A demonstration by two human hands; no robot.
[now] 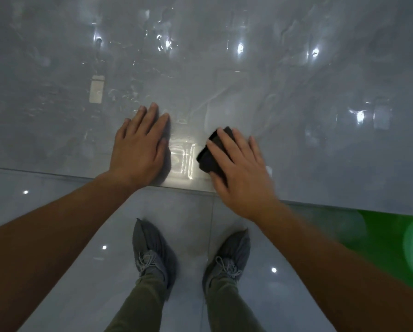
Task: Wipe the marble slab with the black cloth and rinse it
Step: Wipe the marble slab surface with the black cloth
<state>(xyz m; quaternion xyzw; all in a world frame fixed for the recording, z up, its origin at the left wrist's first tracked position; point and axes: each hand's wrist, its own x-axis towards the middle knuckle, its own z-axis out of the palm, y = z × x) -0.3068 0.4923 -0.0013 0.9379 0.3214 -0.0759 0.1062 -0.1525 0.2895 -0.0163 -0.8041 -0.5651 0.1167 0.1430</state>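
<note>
On the near edge of the slab (224,68), both hands lie flat. The right hand (243,173) presses the folded black cloth (209,155) down on the wet, shiny surface; its fingers are spread over the cloth, not pinching it, so the palm can push the cloth along the stone. The cloth shows only at the left side of this hand, and the rest is hidden under the palm. The right hand looks a little blurred, which suggests a wiping stroke. The left hand (139,144) rests open just beside, fingers together and flat on the slab, holding nothing; probably it supports the person who leans forward. Between the two hands a bright reflection lies on the stone. Streaks and water marks farther up suggest that part was wiped already, but the work seems not finished, and no rinsing place is in view. Below the edge the person's feet stand on the tiled floor (57,200). A green thing (392,240) shows at the right; what it is cannot be told.
</note>
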